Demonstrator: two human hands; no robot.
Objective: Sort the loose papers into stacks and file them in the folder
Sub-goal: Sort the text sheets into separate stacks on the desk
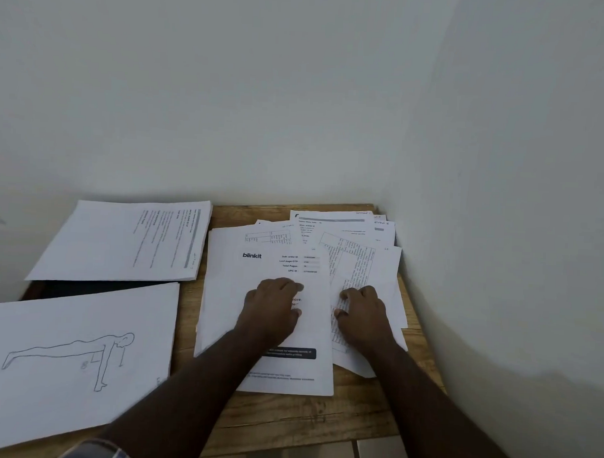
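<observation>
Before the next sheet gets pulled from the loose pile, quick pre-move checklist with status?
1. Left hand on the blinkit sheet: ok.
2. Right hand on the table sheet: ok.
3. Single sheet under the right fingers: cannot tell.
4. Loose pile squared: not ok, fanned.
5. Two stacks at left, text stack and drawing stack, reachable: ok.
6. Folder open: cannot tell, mostly covered.

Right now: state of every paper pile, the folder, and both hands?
blinkit sheet: flat, topmost, under left hand
left hand: pressing on it
right hand: fingers on table-print sheet
loose pile: fanned, unsorted
text stack: squared
drawing stack: squared
dark folder: mostly covered
</observation>
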